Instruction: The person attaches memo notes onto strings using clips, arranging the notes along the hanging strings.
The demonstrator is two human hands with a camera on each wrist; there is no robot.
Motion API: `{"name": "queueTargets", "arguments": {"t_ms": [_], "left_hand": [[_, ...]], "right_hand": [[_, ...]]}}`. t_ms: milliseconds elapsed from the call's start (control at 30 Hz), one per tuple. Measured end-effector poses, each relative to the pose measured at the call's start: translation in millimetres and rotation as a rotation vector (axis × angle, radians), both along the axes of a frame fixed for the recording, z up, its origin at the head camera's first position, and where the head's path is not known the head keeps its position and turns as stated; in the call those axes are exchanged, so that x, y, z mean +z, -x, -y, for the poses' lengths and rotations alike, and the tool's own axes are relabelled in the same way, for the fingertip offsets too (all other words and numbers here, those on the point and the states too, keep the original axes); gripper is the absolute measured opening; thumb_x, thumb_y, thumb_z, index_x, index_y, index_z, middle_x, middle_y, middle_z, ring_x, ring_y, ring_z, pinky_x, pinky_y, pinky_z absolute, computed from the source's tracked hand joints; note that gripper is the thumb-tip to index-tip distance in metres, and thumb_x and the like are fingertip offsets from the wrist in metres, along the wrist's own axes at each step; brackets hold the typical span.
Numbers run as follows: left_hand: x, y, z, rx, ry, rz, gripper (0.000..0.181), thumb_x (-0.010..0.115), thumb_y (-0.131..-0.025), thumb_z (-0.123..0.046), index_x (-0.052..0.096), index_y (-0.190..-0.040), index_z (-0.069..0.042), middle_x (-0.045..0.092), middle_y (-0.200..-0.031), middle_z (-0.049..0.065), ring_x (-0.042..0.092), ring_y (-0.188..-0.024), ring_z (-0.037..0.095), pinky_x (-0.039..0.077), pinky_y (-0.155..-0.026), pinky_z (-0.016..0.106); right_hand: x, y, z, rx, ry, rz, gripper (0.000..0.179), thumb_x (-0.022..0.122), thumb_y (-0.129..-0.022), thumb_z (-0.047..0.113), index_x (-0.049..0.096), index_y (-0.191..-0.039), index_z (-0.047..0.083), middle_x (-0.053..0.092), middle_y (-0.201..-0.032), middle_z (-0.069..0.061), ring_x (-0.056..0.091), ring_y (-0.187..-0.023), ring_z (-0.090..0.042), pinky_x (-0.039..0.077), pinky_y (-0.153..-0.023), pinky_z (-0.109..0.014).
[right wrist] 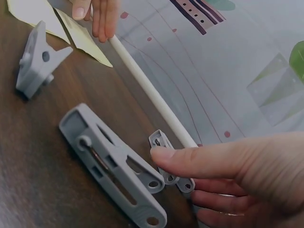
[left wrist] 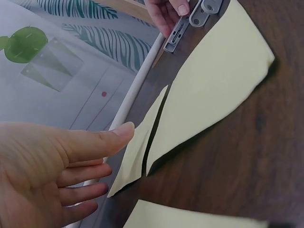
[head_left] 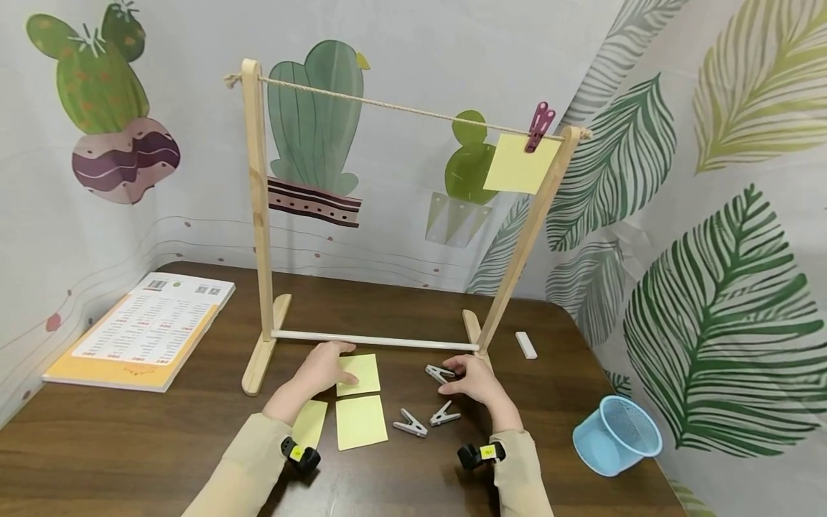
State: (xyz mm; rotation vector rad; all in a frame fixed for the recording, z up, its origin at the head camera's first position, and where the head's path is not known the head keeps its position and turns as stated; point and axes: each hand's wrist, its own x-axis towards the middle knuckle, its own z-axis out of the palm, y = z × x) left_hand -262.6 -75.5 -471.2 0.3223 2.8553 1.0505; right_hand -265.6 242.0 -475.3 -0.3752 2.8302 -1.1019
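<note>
My left hand (head_left: 325,370) reaches over the back yellow paper note (head_left: 365,373), its thumb above the note's left part. Its fingers look relaxed in the left wrist view, with a gap to the thumb. Another yellow note (head_left: 360,422) lies just in front, and a third note (head_left: 310,424) is partly hidden by my left forearm. My right hand (head_left: 477,378) is at a grey clothespin (head_left: 438,373), thumb and fingers apart around its handle end; whether they touch it is unclear. Two more grey clothespins, a left one (head_left: 410,424) and a right one (head_left: 444,414), lie nearer me.
A wooden stand (head_left: 260,215) with a string (head_left: 400,108) rises behind the notes, a white rod (head_left: 375,339) along its base. A purple clothespin (head_left: 539,128) holds a yellow note (head_left: 517,165) on the string. Around are a book (head_left: 145,323), white block (head_left: 526,345) and blue mesh basket (head_left: 597,441).
</note>
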Motion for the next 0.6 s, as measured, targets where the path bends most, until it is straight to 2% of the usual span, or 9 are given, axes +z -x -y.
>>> {"name": "queueTargets", "arguments": {"t_ms": [300, 600], "left_hand": [[-1.4, -0.5, -2.3, -0.025, 0.035, -0.022, 0.069, 0.089, -0.068, -0.016, 0.061, -0.128, 0.002, 0.060, -0.133, 0.021, 0.052, -0.126, 0.041, 0.045, -0.102, 0.050], [-4.8, 0.8, -4.3, -0.041, 0.056, -0.048, 0.063, 0.089, -0.068, -0.013, 0.064, -0.124, 0.002, 0.063, -0.128, 0.020, 0.052, -0.124, 0.042, 0.044, -0.103, 0.050]], "right_hand": [[-2.1, 0.9, -1.9, -0.027, -0.047, -0.009, 0.045, 0.088, -0.065, 0.006, 0.070, -0.106, -0.002, 0.066, -0.094, -0.011, 0.060, -0.084, -0.021, 0.050, -0.074, -0.030], [-2.6, 1.3, -2.2, -0.033, -0.035, -0.001, 0.036, 0.087, -0.066, 0.006, 0.070, -0.097, -0.002, 0.065, -0.085, -0.008, 0.058, -0.076, -0.016, 0.047, -0.066, -0.025]]}}
